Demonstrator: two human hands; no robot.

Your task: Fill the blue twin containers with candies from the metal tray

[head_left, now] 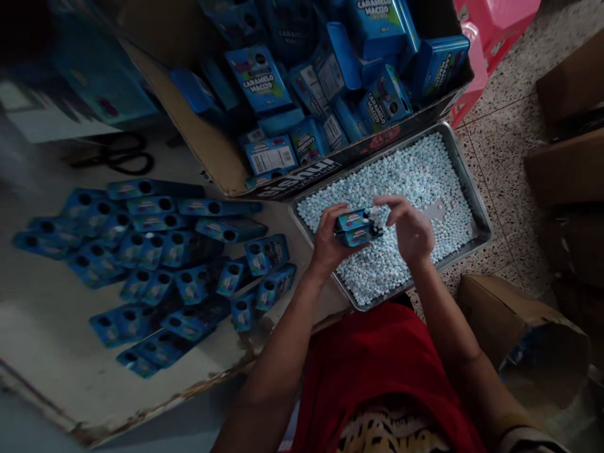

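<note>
My left hand (329,242) is closed around a pair of small blue candy boxes (353,228), tilted above the metal tray (482,221). Small pale blue and white candies (377,267) fill most of that tray. Some candies show at the boxes' ends, near my right hand (409,229). My right hand hovers just right of the boxes, fingers stretched toward them and apart, slightly blurred. Whether a few candies lie in its palm is hidden.
Left on the table (51,352) stand several blue candy boxes (146,248) with round dark holes. Behind them lie black scissors (116,154). A large carton (189,126) of boxes borders the tray. Pink stools (503,25) and an open cardboard box (533,327) are at right.
</note>
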